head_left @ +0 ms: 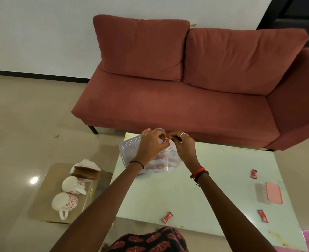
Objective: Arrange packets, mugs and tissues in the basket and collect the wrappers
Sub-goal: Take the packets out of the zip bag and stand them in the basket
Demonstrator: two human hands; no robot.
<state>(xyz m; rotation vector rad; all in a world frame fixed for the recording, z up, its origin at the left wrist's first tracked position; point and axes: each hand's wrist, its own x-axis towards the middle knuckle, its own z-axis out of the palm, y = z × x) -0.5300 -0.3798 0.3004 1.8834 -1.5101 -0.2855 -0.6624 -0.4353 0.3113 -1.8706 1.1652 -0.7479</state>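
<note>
I saw both hands, left (151,143) & right (183,145), pinched shut on a clear bag's (165,160) top, above the basket (130,145). Three red wrappers (167,217) lay on the counter (186,193); two mugs (64,201) sat on cardboard on the floor.

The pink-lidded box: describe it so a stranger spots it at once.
Start at the pale table in front of the red sofa. Near its right edge lies the pink-lidded box, flat and rectangular. The red wrappers around it are much smaller.
</note>
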